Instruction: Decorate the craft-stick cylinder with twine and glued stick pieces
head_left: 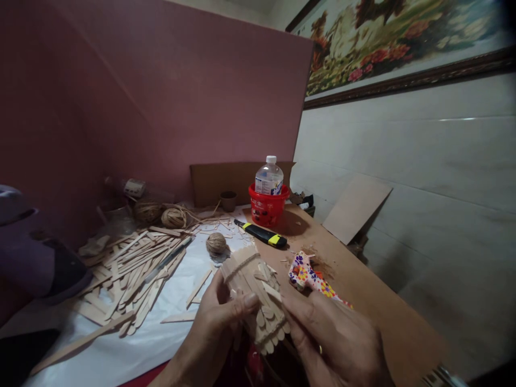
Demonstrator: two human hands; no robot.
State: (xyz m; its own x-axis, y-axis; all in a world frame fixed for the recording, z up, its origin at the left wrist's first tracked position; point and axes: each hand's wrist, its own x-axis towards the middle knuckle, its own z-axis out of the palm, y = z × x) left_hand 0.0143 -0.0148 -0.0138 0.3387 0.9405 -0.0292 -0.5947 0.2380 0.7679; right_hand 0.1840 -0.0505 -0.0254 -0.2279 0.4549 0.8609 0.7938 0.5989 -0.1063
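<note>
Both my hands hold a small bundle of wooden craft sticks (250, 279) bound with twine, low in the middle of the view. My left hand (220, 320) grips it from the left, thumb laid across the sticks. My right hand (334, 338) closes on its lower right side; a ring shows on one finger. The bundle's lower end fans out between my hands. A flower-patterned glue gun (308, 277) lies on the table just right of the bundle.
A heap of loose craft sticks (133, 269) covers the white sheet at left. Twine balls (216, 243) (174, 217), a black-and-yellow utility knife (262, 234), a red bucket (266, 207) holding a water bottle (269, 177), and a leaning board (357, 207) lie beyond.
</note>
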